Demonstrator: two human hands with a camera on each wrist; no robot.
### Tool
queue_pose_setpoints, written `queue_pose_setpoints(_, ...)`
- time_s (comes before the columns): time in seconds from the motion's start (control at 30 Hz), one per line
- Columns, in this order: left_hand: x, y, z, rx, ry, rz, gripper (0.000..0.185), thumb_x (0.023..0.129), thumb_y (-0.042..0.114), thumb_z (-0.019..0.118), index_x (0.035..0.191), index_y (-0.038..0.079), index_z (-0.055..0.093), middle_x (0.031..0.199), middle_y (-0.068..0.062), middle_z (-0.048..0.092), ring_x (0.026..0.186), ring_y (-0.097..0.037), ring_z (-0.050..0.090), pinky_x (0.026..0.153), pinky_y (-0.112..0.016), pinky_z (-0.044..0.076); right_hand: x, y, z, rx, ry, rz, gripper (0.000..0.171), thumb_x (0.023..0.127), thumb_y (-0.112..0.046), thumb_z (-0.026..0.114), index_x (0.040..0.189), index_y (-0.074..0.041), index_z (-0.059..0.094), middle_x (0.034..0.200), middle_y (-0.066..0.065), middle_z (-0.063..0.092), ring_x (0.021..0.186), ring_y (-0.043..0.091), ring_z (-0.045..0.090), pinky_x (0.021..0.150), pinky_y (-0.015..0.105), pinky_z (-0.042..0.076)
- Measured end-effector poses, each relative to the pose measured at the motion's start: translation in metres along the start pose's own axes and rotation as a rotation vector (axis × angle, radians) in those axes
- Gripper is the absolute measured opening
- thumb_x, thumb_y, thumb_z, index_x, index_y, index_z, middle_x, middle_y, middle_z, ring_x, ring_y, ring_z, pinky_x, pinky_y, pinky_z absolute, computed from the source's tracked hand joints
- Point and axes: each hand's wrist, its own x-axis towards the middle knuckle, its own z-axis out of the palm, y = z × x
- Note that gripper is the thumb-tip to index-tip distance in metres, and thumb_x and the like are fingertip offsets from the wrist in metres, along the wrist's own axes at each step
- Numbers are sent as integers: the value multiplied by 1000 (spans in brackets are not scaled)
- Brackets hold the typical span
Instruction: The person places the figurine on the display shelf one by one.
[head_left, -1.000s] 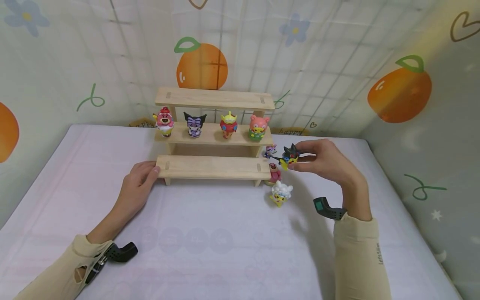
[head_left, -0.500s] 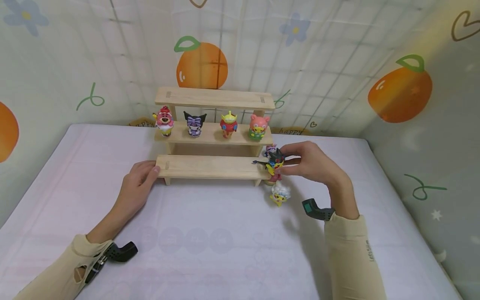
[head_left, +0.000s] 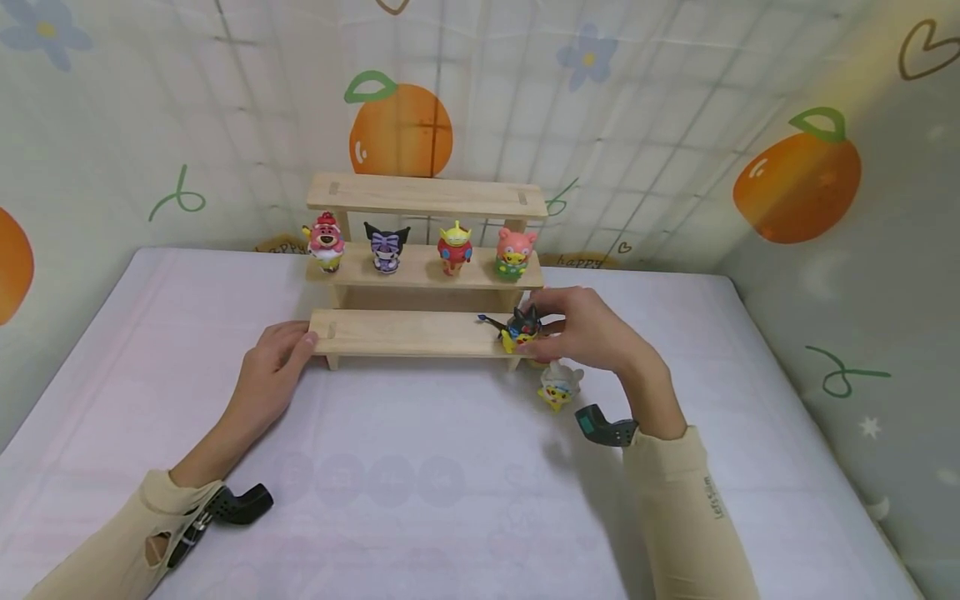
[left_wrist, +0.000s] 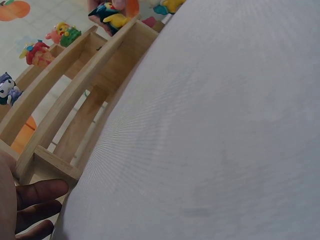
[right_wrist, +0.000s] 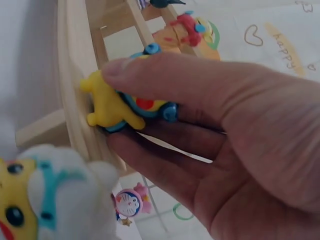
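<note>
My right hand (head_left: 588, 329) pinches a small yellow figurine with a dark, pointed-eared costume (head_left: 521, 328) between thumb and fingers. The figurine is at the right end of the bottom board; in the right wrist view its yellow feet (right_wrist: 102, 102) meet or nearly meet the wood. My left hand (head_left: 273, 367) holds the left end of the tiered wooden display shelf (head_left: 405, 333), thumb at the board's edge. In the left wrist view, the fingers (left_wrist: 42, 194) lie beside the shelf's leg. A white-hooded yellow figurine (head_left: 560, 385) stands on the table below my right hand.
On the middle board stand a pink bear (head_left: 326, 242), a black-eared purple figurine (head_left: 386, 247), a green-headed figurine in red (head_left: 454, 248) and a pink-hooded figurine (head_left: 515, 253). A small blue-faced figurine (right_wrist: 129, 202) is behind my right hand. A patterned curtain (head_left: 637, 167) hangs behind.
My right hand has carried the dark-costumed figurine leftward from beside the shelf to over the bottom board's right end. My left hand stays at the shelf's left end.
</note>
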Motion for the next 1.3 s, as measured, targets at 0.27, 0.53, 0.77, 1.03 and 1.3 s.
queue_pose_setpoints(0.27,0,0,-1,-5,1,8,41,112,33,51,123,-1,74,144,-19,62,146,-37,46,120,-62,34,8,-7,10,-51,31,6,38,81,-9,90,113,-10,71,116,8,74,112,25,72,94,42,63)
queue_pose_setpoints(0.53,1,-1,0,-13,9,18,40,112,31,52,122,0,74,142,-19,63,144,-37,47,120,-62,35,13,-15,20,-121,74,4,38,79,-8,91,111,-11,71,113,8,75,107,25,74,87,42,64)
queue_pose_setpoints(0.77,0,-1,-1,-11,8,15,41,112,32,52,122,-1,74,142,-20,62,144,-38,47,120,-62,34,16,-26,29,-128,81,-6,36,80,-3,89,110,-6,69,111,11,76,107,28,74,89,44,64)
queue_pose_setpoints(1.03,0,-2,0,-9,8,13,40,112,32,52,120,-1,74,142,-19,63,144,-38,47,120,-62,34,22,-36,43,-141,124,-21,39,81,-7,91,114,-3,71,111,10,76,105,26,74,91,42,63)
queue_pose_setpoints(1.3,2,-4,1,-2,15,19,40,112,31,52,118,-1,75,141,-19,63,143,-37,48,120,-62,35,28,-43,57,-133,129,-20,38,83,-7,89,115,-1,69,109,12,76,99,26,75,88,38,64)
